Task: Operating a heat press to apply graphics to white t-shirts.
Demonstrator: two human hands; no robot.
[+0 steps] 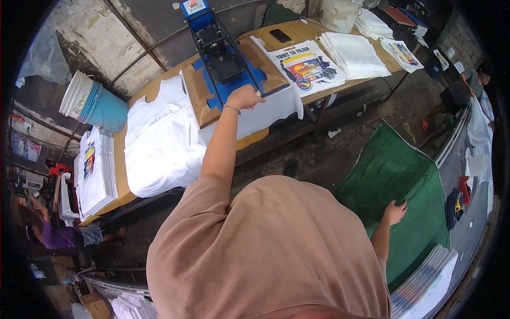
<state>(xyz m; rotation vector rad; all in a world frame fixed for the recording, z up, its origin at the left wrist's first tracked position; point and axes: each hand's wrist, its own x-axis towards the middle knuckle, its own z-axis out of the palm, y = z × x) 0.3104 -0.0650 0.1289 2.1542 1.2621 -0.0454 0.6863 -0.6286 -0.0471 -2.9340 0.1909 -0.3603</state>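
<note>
My left hand [243, 98], with a bracelet at the wrist, reaches out over the table. Its fingers are closed round the handle [260, 94] of a blue and black heat press [220, 61], at the press's front right corner. Brown board or paper [201, 101] shows around the press's blue plate, and white fabric [279, 108] hangs out below it over the table edge. My right hand [394, 212] is held low at my right side, fingers loosely apart, holding nothing I can see. Beneath it spreads a green cloth [406, 175]; I cannot tell whether the hand touches it.
Left of the press lie white shirts [164, 143] and a stack of printed white shirts [98, 173], by nested buckets [103, 109]. Right of it are a printed shirt [311, 69], a phone [280, 35] and folded white shirts [353, 56]. People work at far left [58, 234] and far right [470, 87].
</note>
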